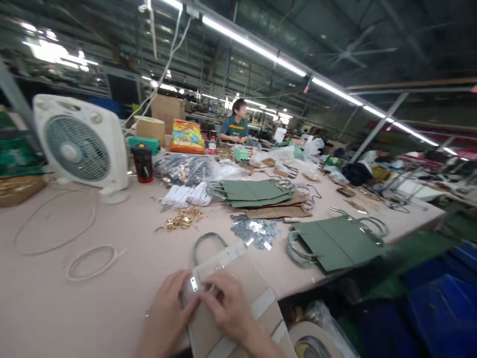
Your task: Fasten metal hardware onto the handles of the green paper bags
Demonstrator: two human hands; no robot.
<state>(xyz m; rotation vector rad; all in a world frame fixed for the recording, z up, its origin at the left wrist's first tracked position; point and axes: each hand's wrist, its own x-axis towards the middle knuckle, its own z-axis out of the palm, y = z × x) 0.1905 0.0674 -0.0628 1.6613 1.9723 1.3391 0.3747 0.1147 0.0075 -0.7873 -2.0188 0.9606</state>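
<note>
Hands: left hand [166,311] and right hand [231,303] sit close together at the near edge of the pale worktable [44,298].
Grip: both nearly closed, fingers curled over the top of a kraft paper bag [208,338].
Method: fingertips work side by side, around a small metal tab [194,284], keeping a glossy clear plastic strip [219,261] flat.
Shapes: a dark green rope handle [206,243] arches beyond.
Right: flat green paper bags [337,243].

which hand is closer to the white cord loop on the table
Left. The left hand is to the right of the white cord loop and nearer the camera; the right hand is farther away, beyond the left hand on the same side.
</note>
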